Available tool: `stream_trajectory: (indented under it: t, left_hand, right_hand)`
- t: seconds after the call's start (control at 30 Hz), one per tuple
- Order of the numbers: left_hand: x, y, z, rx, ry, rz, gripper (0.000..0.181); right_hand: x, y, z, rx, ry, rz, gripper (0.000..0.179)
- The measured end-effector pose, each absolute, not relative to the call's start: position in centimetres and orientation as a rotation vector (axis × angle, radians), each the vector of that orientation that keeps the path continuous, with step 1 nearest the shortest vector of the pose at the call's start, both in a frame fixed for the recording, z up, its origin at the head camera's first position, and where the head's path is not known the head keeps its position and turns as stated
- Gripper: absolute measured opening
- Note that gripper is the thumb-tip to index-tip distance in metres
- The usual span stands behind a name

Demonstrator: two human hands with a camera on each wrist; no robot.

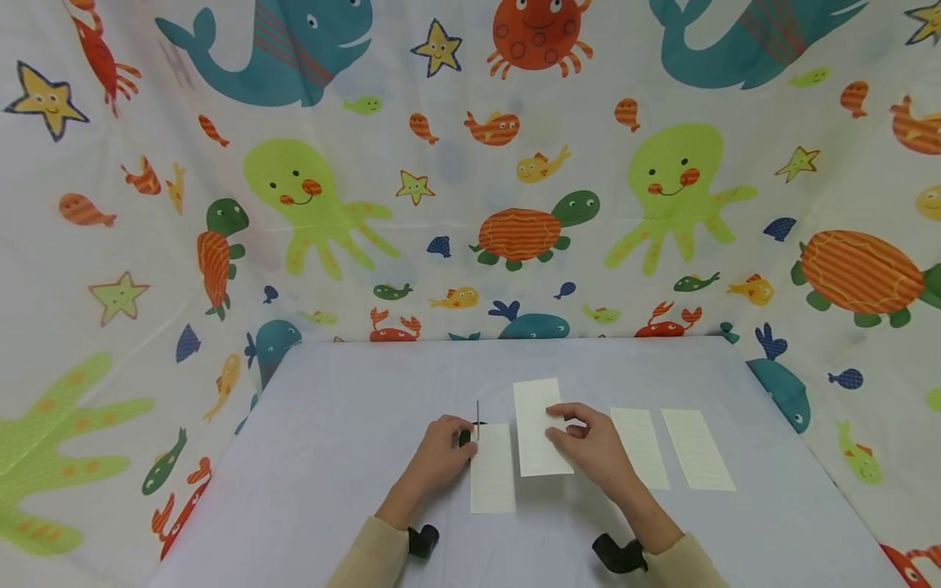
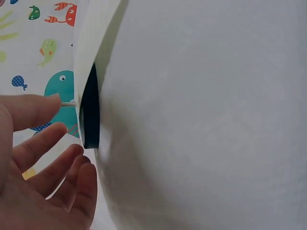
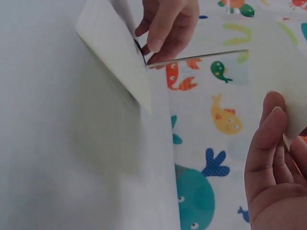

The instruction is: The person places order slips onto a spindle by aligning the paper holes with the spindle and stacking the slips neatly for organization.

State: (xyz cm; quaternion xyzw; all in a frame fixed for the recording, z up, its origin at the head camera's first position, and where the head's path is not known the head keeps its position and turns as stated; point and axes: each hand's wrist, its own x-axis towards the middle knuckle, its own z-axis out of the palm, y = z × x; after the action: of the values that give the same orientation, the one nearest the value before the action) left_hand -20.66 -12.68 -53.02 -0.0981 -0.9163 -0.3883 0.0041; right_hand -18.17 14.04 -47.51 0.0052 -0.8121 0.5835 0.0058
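Note:
A bill spike with a thin upright rod point(image 1: 478, 415) and a dark base point(image 2: 90, 112) stands on the table. One lined paper slip point(image 1: 492, 474) lies at it, covering part of the base; the rod rises from the slip's top left. My left hand point(image 1: 439, 453) holds the spike low down, thumb and fingertips at the base and the slip's edge. To the right, my right hand point(image 1: 591, 449) pinches a second paper slip point(image 1: 535, 429) by its right edge, raised above the table. From the right wrist, the rod's far end meets this raised slip's outline.
Two more paper slips, a nearer one point(image 1: 639, 449) and an outer one point(image 1: 698, 449), lie side by side right of my right hand. A white cloth point(image 1: 331, 433) covers the table. Behind it hangs a curtain point(image 1: 456, 163) printed with sea animals.

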Motion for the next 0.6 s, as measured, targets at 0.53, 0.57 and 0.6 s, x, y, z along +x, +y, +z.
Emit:
stream_trajectory:
  t: [0.53, 0.57, 0.6]
  left_hand:
    - [-20.6, -12.3, -49.9, -0.183, -2.547, -1.415, 0.012]
    - [-20.6, -12.1, -49.6, -0.179, -2.538, -1.423, 0.012]
    - [-20.7, -12.0, -49.3, -0.172, -2.533, -1.43, 0.013]
  right_hand:
    - [-17.7, 12.4, -46.2, 0.078, -2.426, 1.962, 0.027]
    - [-17.7, 12.3, -46.2, 0.085, -2.425, 1.962, 0.027]
    - [-17.7, 12.2, -46.2, 0.092, -2.423, 1.965, 0.027]
